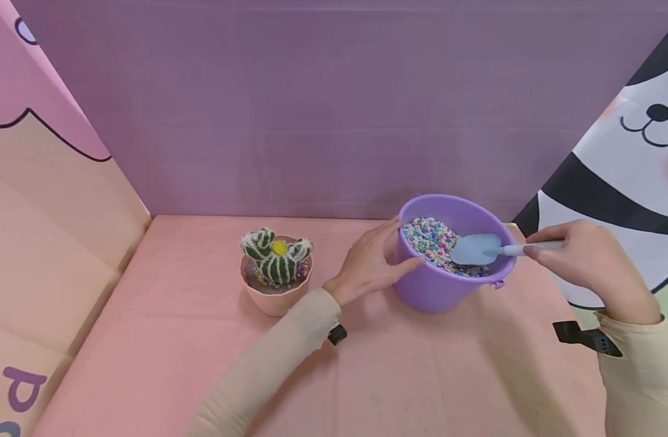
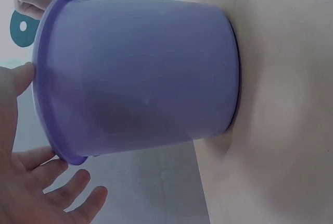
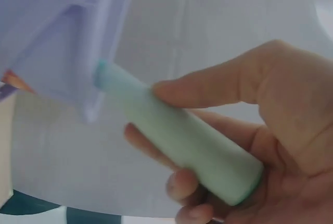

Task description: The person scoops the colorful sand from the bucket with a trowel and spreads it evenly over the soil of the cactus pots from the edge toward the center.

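Note:
A purple bucket (image 1: 432, 291) stands on the table, partly filled with small multicoloured beads (image 1: 428, 243). My left hand (image 1: 369, 261) rests against the bucket's near left side, its thumb and fingers spread along the rim. In the left wrist view, the left hand's thumb (image 2: 23, 78) touches the rim while some fingertips stick out past it. My right hand (image 1: 590, 255) grips the pale handle of a light blue toy shovel (image 1: 475, 249). The shovel's blade lies inside the bucket, low over the beads, and its handle crosses the rim. Right fingers and thumb (image 3: 197, 91) wrap the handle.
Left of the bucket stands a peach flowerpot (image 1: 276, 300) holding a fuzzy toy cactus (image 1: 279, 267) with a yellow top, and some coloured beads. A pink cloth covers the table (image 1: 394, 376). Printed panels stand at both sides, with a purple backdrop (image 1: 334, 109) behind.

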### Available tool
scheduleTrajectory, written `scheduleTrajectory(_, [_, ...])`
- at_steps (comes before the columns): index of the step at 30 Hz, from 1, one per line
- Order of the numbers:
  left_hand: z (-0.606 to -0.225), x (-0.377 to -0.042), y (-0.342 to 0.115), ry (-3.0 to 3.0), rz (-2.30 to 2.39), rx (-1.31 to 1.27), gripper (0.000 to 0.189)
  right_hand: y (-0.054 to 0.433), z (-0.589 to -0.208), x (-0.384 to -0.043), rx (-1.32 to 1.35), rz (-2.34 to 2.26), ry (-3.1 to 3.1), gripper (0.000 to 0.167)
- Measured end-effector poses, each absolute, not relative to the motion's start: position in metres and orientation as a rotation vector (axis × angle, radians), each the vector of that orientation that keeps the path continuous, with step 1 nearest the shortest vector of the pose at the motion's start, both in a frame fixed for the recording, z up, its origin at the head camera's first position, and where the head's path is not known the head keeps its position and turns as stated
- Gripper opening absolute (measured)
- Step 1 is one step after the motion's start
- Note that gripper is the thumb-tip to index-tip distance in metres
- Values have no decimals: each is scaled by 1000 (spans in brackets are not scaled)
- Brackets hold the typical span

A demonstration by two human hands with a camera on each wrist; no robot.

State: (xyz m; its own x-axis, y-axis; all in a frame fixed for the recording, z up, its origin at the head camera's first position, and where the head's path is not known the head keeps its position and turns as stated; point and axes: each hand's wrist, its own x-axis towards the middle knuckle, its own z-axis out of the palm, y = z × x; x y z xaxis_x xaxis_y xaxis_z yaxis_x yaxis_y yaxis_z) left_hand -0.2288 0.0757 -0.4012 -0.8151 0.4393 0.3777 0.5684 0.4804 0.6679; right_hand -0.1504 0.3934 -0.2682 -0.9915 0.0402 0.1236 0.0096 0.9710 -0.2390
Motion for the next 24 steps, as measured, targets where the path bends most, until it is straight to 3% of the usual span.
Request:
scheduleTrajectory(6, [-400, -228, 79, -2591, -1241, -871, 87, 397, -261, -148, -62, 325, -3050, 37])
scheduleTrajectory(24, [-401, -229, 76, -2568, -1206, -859, 85, 386, -303, -170, 59, 602, -3034, 42])
